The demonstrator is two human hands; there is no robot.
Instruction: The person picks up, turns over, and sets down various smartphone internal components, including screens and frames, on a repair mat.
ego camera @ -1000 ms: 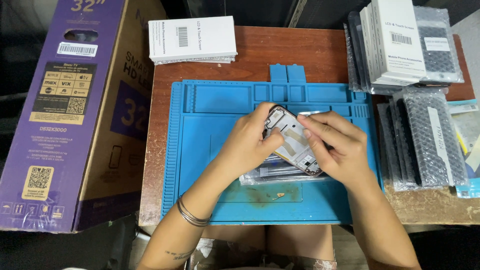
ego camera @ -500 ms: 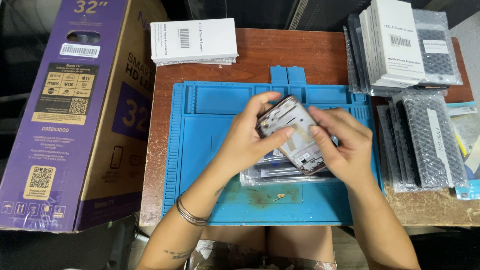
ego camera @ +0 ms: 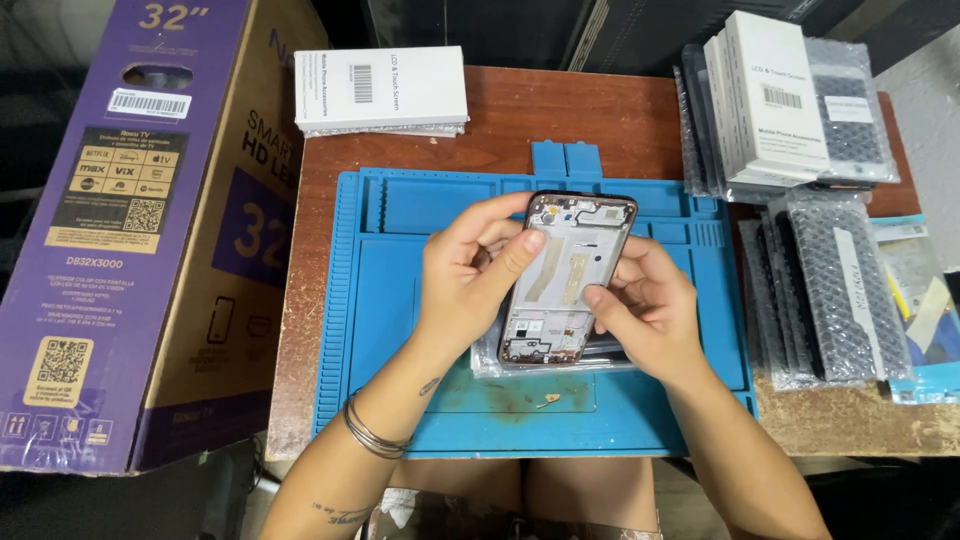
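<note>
Both hands hold an opened phone frame [ego camera: 570,275] above the blue work mat [ego camera: 390,300], its bare inner side with flex strips facing up. My left hand [ego camera: 465,280] grips its left edge, thumb lying across the upper part. My right hand [ego camera: 650,305] holds the right edge, its thumb resting on the middle of the frame. Under the phone a clear plastic wrapper [ego camera: 560,355] lies on the mat, mostly hidden by the hands.
A large purple television carton [ego camera: 130,230] stands at the left of the wooden table [ego camera: 530,105]. A white flat box [ego camera: 380,88] lies at the back. White boxes [ego camera: 765,95] and bubble-wrap packets [ego camera: 830,290] are piled at the right.
The phone frame has been turned from a tilted pose to nearly upright and lifted slightly toward the mat's far side; both hands shifted with it.
</note>
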